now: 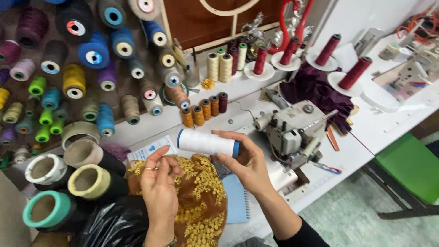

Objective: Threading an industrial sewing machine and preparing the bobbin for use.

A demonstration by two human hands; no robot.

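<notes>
Above the near edge of the sewing table (356, 151), your right hand (249, 164) is clamped around a white thread spool (206, 142), held sideways. Your left hand (157, 183) sits just beside it, fingertips pinched together on what may be the thread end; too fine to tell. Beneath both lies brown fabric with gold embroidery (201, 196), over a blue notebook (238, 199). An overlock machine (290, 130) stands near on the right, small orange spools (201, 112) behind. A loose thread could snag the embroidery, or the spool could slip and roll off the edge.
</notes>
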